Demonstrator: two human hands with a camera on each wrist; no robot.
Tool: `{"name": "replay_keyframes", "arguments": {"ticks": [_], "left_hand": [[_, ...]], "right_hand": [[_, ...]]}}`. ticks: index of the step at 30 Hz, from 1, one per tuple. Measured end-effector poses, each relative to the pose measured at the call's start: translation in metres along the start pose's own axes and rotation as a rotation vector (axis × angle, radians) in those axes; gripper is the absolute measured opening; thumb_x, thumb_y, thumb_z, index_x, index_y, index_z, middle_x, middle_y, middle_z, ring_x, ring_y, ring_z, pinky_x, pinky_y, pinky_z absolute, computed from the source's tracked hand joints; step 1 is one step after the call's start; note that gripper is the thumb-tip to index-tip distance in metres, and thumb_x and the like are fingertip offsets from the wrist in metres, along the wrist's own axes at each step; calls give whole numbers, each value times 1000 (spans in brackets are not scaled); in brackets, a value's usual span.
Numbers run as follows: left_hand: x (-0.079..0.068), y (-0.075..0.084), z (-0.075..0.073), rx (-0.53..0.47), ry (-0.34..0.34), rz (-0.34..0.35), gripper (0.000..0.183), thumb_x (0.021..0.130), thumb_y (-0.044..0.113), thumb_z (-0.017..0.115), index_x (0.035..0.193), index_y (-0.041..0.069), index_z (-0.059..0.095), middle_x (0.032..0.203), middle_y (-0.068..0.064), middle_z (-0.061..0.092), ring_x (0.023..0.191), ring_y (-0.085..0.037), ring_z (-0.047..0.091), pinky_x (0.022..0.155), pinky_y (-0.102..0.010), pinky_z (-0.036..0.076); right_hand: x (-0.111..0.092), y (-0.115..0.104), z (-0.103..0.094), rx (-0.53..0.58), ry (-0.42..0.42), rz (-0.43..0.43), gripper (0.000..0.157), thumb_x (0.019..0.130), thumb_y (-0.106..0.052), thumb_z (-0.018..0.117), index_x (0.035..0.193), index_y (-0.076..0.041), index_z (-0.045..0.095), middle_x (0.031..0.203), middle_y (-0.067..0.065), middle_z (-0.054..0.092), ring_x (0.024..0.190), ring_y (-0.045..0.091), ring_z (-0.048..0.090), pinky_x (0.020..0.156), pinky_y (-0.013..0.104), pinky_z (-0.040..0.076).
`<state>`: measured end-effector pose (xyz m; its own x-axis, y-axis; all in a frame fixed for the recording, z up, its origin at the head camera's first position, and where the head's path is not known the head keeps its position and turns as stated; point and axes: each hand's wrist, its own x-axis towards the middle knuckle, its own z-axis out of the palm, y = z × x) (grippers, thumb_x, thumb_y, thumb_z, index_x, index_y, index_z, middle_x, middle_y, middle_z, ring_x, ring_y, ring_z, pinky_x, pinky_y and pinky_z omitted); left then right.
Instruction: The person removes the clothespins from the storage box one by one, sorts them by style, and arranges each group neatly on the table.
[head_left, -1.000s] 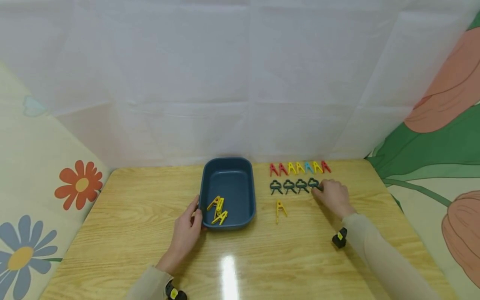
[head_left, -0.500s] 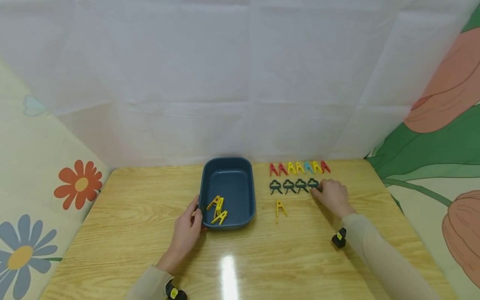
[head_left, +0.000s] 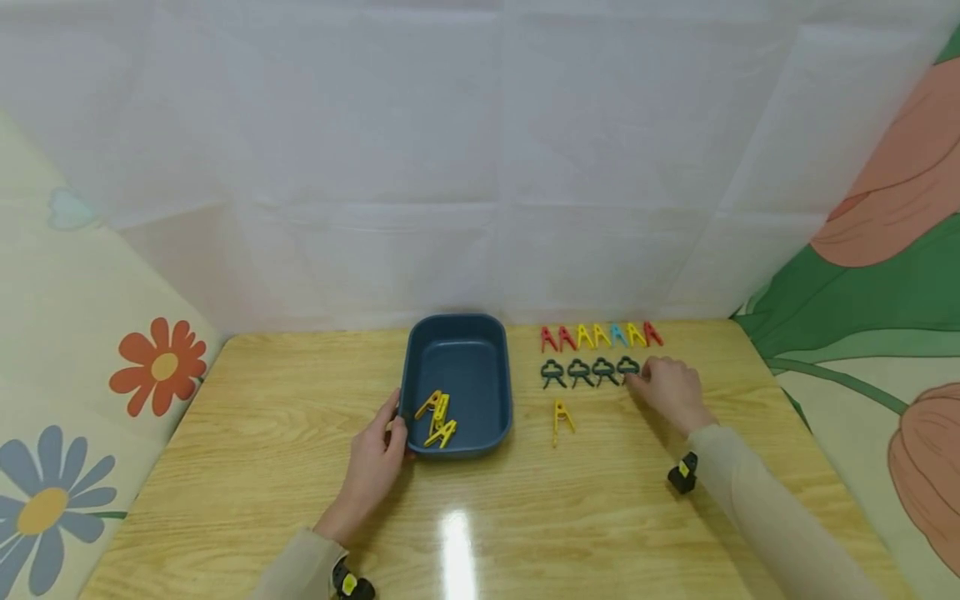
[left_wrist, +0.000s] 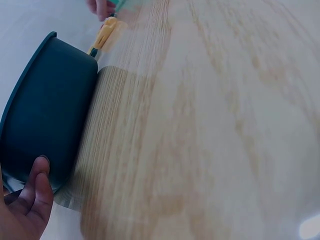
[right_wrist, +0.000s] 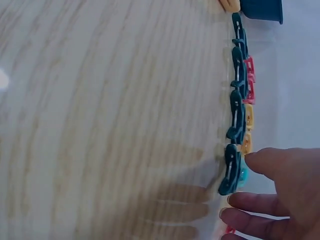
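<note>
At the left near corner of a dark blue rectangular bin [head_left: 474, 375], my left hand [head_left: 371, 458] holds the wall, its fingertips against the outside in the left wrist view. Several yellow clothespins [head_left: 441, 408] lie in the bin's near left part. My right hand [head_left: 673, 392] is at the right end of a row of dark green clips [head_left: 578, 372]. In the right wrist view, the thumb and fingers are spread apart beside the end green clip [right_wrist: 231, 170], which lies on the table. A single yellow clothespin [head_left: 561, 417] lies in front of this row.
Behind the green clips runs a row of small red, yellow and light blue clothespins [head_left: 601, 335]. A white cloth [head_left: 360, 167] hangs at the back of the wooden table [head_left: 285, 400]. Flower-patterned panels [head_left: 885, 333] flank both sides.
The right thumb and fingers have eased slightly away from the end green clip, showing more of it. The left hand, the bin and the other clips stay in place.
</note>
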<state>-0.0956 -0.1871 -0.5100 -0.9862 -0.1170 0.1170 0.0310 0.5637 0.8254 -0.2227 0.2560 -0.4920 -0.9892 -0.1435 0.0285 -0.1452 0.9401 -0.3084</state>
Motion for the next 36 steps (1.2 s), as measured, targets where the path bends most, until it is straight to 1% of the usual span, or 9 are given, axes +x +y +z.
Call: {"name": "replay_keyframes", "arguments": {"ticks": [2,6,8,12,15,19,25,32,36], "left_hand": [[0,0,0,-2,-3,-3,52,110,14,41,161,4,37,141,-25,61,82,-18,69,66,-24,57],[1,1,0,0,-4,3,51,110,14,41,161,4,37,140,-25,61,80,-17,68,66,-24,56],[1,2,-1,7,-1,6,51,110,14,42,161,4,38,139,-25,62,78,-16,67,66,-24,56],[3,2,-2,17,-2,4,52,111,15,41,161,5,37,140,-24,61,77,-16,66,66,-24,55],[3,2,-3,15,-7,-1,52,111,15,41,162,6,36,141,-23,60,78,-17,66,67,-24,56],[3,2,-3,13,-7,1,52,111,15,41,162,5,36,141,-24,61,78,-17,66,66,-25,56],[2,4,-3,4,-6,7,52,111,15,41,161,5,37,138,-25,62,76,-13,66,65,-24,56],[0,6,-2,-5,-7,-3,51,111,14,42,161,5,38,136,-25,63,76,-14,65,65,-24,55],[-1,5,-1,-5,-2,-9,51,110,13,43,160,4,38,138,-25,62,76,-14,66,65,-24,56]], "right_hand": [[0,-1,-5,1,19,-19,35,101,-30,66,90,3,71,82,15,69,75,32,65,73,53,52],[4,-4,-18,5,72,-81,31,100,-24,68,94,6,71,80,16,70,67,29,64,65,50,54],[7,-9,-26,11,79,-107,29,100,-23,68,95,6,72,80,16,70,65,26,63,62,48,54],[14,-24,-43,13,44,-135,30,102,-24,66,102,5,72,92,19,73,74,29,67,70,50,56],[19,-42,-54,4,11,-153,31,103,-26,64,106,4,71,101,20,74,84,31,70,76,51,58],[25,-68,-64,-1,-21,-188,31,103,-27,64,108,3,71,104,18,74,91,32,70,82,50,57],[33,-111,-69,-18,-43,-284,26,102,-25,66,108,0,72,102,15,74,91,29,70,82,47,57],[43,-156,-61,0,-91,-351,25,103,-27,65,109,-4,73,97,9,73,86,24,68,80,43,56],[48,-179,-54,-17,-115,-384,29,103,-29,65,114,-3,73,102,10,75,91,24,69,82,41,57]]}}
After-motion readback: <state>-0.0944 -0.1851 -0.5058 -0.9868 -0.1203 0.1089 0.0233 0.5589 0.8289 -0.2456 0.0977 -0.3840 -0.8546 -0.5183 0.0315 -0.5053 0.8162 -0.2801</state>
